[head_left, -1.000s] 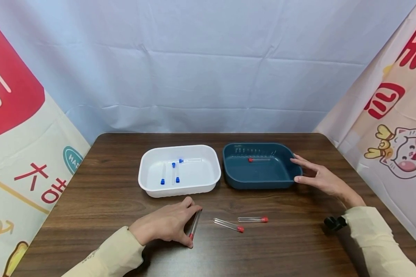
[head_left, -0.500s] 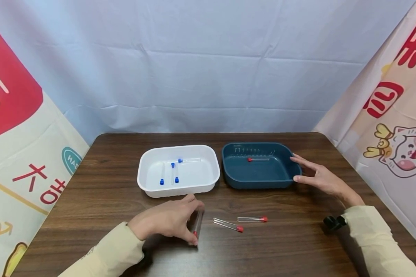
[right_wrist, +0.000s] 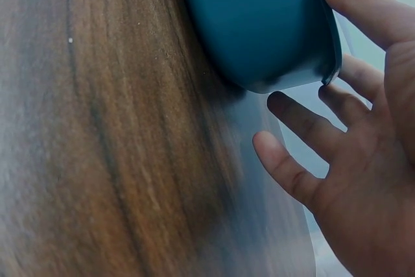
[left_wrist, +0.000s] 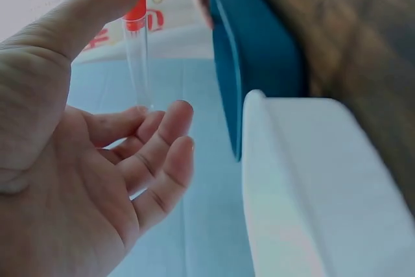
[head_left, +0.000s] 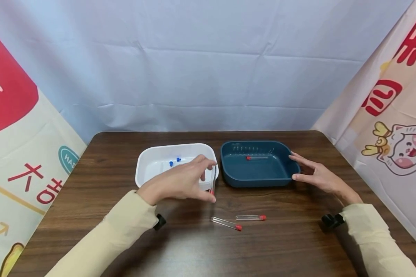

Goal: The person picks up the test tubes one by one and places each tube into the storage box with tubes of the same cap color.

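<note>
My left hand (head_left: pixel 183 179) pinches a red-capped test tube (left_wrist: pixel 137 56) by its two ends, thumb on the cap and a fingertip at the clear bottom. It is above the front right part of the white basin (head_left: pixel 143 163), covering some of the blue-capped tubes inside. At the right end of the dark blue basin (head_left: pixel 260 182), my right hand (head_left: pixel 317 177) holds the rim, thumb near the front corner and index finger farther back. The lower fingers of that hand are spread off the wall in the right wrist view. One red-capped tube (head_left: pixel 256 157) lies inside this basin.
Two red-capped tubes, a slanted tube (head_left: pixel 225 223) and a level tube (head_left: pixel 250 217), lie on the wooden table (head_left: pixel 263 250) in front of the basins. The basins stand side by side with a narrow gap. A pale cloth (head_left: pixel 208 88) hangs behind the table.
My left hand has lifted the red-capped tube off the tabletop and moved it forward and right, up to the white basin. The right hand stays at the blue basin's rim.
</note>
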The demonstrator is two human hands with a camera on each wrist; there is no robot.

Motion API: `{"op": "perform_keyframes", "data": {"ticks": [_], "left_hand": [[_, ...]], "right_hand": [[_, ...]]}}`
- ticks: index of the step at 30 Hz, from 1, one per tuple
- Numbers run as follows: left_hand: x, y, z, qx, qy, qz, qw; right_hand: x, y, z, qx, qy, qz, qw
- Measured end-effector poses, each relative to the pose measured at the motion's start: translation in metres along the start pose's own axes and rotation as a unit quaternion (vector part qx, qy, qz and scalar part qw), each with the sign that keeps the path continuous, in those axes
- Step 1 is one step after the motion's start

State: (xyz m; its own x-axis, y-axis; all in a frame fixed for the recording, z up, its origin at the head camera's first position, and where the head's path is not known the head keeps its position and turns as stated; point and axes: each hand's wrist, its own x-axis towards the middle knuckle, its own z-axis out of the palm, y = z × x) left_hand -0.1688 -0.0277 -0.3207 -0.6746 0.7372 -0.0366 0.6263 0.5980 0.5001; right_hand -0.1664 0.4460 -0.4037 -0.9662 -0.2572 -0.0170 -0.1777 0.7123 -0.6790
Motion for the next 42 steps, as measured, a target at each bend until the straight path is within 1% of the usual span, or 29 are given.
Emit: {"op": "perform_keyframes", "data": {"ticks": [2, 5, 11, 15, 20, 27, 34, 36, 38, 42], "left_hand": [[0.011, 0.002, -0.006, -0.001, 0.006, -0.005, 1.0], [0.027, 0.004, -0.011, -0.016, 0.007, -0.006, 0.9998], [0.053, 0.01, -0.015, -0.034, 0.005, 0.013, 0.9993], [0.067, 0.012, -0.018, -0.035, 0.006, 0.016, 0.9992], [0.083, 0.013, -0.018, -0.043, 0.0, 0.009, 0.999], [0.102, 0.009, -0.015, -0.072, -0.007, 0.005, 0.9974], [0.118, 0.003, -0.009, -0.099, -0.007, 0.003, 0.995], [0.123, 0.002, -0.006, -0.096, -0.008, 0.0, 0.9953], [0.128, 0.001, -0.002, -0.084, -0.01, -0.006, 0.9964], [0.136, 0.001, 0.005, -0.062, -0.014, -0.02, 0.9977]], "right_hand": [[-0.001, 0.0, 0.0, -0.002, 0.001, -0.008, 1.0], [-0.003, 0.0, 0.0, -0.01, 0.005, -0.014, 1.0], [-0.002, 0.002, 0.0, 0.002, 0.006, -0.016, 1.0], [-0.001, 0.002, -0.001, 0.008, 0.005, -0.01, 1.0], [-0.001, 0.002, -0.002, 0.006, 0.001, -0.003, 1.0], [-0.001, 0.002, -0.001, -0.003, 0.002, -0.002, 1.0], [-0.002, 0.001, -0.003, 0.012, 0.002, -0.005, 1.0], [-0.002, 0.001, -0.003, 0.012, 0.001, -0.003, 1.0], [-0.002, 0.001, -0.003, 0.008, 0.003, -0.001, 1.0], [-0.003, 0.0, -0.002, 0.005, 0.0, -0.01, 1.0]]}}
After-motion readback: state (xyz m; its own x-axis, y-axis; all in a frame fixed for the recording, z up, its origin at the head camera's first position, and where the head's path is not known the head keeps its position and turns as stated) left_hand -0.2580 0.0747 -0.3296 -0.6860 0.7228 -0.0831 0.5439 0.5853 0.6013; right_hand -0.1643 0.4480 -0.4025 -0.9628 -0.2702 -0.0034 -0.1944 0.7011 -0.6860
